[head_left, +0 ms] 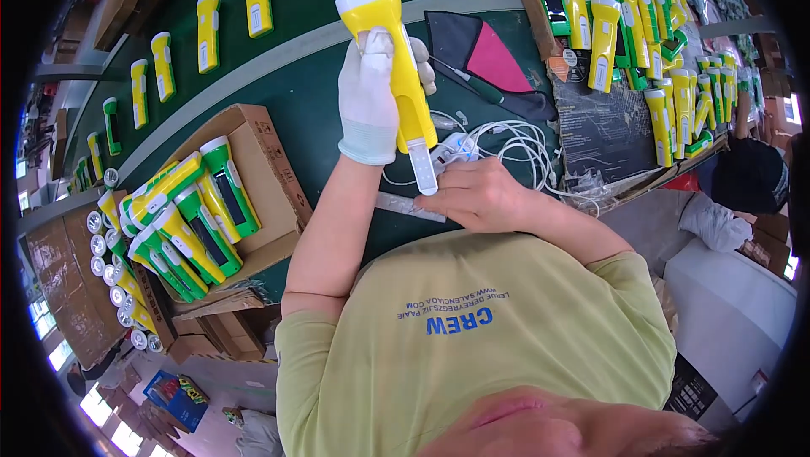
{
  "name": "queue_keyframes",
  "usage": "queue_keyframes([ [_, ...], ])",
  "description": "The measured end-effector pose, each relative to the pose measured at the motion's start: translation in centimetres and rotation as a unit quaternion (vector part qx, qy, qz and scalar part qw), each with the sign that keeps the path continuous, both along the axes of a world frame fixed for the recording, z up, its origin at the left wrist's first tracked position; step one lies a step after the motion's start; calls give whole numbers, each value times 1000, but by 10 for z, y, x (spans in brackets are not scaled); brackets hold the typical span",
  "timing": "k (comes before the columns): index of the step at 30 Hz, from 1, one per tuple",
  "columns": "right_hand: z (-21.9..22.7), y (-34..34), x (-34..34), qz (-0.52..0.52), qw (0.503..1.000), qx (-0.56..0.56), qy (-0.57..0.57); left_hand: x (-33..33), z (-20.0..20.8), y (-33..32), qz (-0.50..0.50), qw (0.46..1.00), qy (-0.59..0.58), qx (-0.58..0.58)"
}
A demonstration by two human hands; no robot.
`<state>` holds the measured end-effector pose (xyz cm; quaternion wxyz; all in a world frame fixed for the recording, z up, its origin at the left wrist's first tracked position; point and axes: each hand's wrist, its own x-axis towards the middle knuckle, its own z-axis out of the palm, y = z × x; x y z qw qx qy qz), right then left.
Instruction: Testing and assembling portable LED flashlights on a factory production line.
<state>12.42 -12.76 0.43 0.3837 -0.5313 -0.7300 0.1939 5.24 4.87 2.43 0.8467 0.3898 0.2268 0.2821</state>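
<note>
My left hand [369,102], in a white glove, is wrapped round a yellow flashlight [407,77] held tilted above the table, its white head up and away from me. A white strip with small lamps [422,166] sticks out of its near end. My bare right hand [481,195] is closed, with its fingertips at the tip of that strip; the exact grip is partly hidden. Just beyond the right hand lie a white plug block [454,149] and coiled white cables [515,140]. A clear plastic strip [409,206] lies below the flashlight's tip.
At the left, a cardboard box [283,174] holds several yellow and green flashlights. More flashlights [207,33] stand spaced along the green surface [321,1] beyond. A screwdriver [477,84] lies by a black and pink cloth [498,60]. Flashlights [604,43] are heaped on cardboard at the right.
</note>
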Motion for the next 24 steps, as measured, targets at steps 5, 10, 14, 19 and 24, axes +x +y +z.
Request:
queue_keyframes([
  [5, 20, 13, 6, -197, 906, -175, 333, -15, -17, -24, -112, 993, -13, 26],
  [10, 35, 17, 46, -185, 859, -140, 456, -27, -13, -32, -104, 985, -72, -121],
  [14, 48, 23, 40, -190, 887, -95, 411, -30, 1, -43, -110, 985, 21, -134],
  [19, 51, 23, 33, -211, 924, -47, 316, -38, 3, -53, -81, 993, 5, -81],
  [24, 60, 21, 19, -210, 973, 79, 52, -41, 1, -67, 58, 974, 58, 212],
])
